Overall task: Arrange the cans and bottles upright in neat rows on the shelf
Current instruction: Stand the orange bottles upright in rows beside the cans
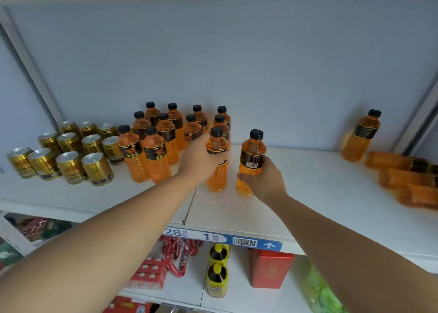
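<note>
Two upright clear plastic bottles of orange drink with black caps at the front centre of the white top shelf (308, 194), just beside each other but apart. Left-hand held bottle (216, 163) gripped around its black label band by the left hand (201, 161), fingers wrapped round the far side. Right-hand held bottle (251, 163), barcode facing the camera, clasped low on the label by the right hand (265, 180), thumb on the near left side; base on or just above the shelf, contact not discernible.

Immediately behind and to the left, standing group of matching orange bottles (166, 137) in rough rows reaching toward the pale blue back panel (237, 63). Further left, cluster of upright gold metal cans (71, 151) with silver tops, in about three rows. Far right, lone upright orange bottle (361, 137) near the back panel; just beside it at the right edge, pile of orange bottles lying on their sides (407, 182), blurred.

On the shelf's front edge, blue label strip (222, 238) with "28", "1", a barcode and an arrow. On the lower shelf, red packets (151, 272), two yellow-capped dark bottles (217, 274), a red box (270, 268) and green packaging (322, 293).
</note>
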`<state>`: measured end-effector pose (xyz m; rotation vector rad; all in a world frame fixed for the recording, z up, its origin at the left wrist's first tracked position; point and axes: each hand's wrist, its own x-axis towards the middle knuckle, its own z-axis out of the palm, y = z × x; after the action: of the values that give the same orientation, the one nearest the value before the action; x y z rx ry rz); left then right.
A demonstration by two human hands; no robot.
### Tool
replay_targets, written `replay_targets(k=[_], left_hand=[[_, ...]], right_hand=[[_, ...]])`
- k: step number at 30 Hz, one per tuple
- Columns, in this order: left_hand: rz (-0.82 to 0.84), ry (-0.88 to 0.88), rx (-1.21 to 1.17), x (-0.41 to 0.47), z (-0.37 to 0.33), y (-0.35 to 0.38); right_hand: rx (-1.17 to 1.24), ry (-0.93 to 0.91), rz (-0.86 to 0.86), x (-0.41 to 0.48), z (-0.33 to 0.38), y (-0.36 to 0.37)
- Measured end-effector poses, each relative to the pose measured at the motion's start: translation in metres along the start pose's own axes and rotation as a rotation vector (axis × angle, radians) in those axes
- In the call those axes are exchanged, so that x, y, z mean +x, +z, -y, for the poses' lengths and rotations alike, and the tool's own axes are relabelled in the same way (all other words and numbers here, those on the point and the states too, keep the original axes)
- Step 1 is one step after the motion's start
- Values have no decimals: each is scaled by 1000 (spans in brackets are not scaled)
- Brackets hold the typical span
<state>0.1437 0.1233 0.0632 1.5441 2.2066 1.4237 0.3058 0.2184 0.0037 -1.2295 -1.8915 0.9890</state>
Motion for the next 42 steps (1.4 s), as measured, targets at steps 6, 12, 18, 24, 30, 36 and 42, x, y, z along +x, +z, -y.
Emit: replay_targets(k=[6, 12, 18, 24, 30, 36, 42], left_hand=[[-39, -10, 38, 14, 44, -40], [-53, 11, 69, 21, 71, -51], [-65, -19, 72, 23, 88, -42], [-58, -24, 84, 30, 96, -40], [-70, -9, 95, 28, 99, -37], [-71, -42, 102, 29, 101, -36], [-56, -50, 101, 33, 100, -34]], right_hand=[[-19, -1, 22, 6, 27, 59], [-44, 13, 29, 8, 36, 89], [-27, -10, 21, 12, 31, 101], [-40, -30, 30, 16, 20, 107], [-69, -22, 49, 19, 14, 111], [-74, -19, 66, 18, 16, 113], [-139, 44, 120, 11, 10, 109]])
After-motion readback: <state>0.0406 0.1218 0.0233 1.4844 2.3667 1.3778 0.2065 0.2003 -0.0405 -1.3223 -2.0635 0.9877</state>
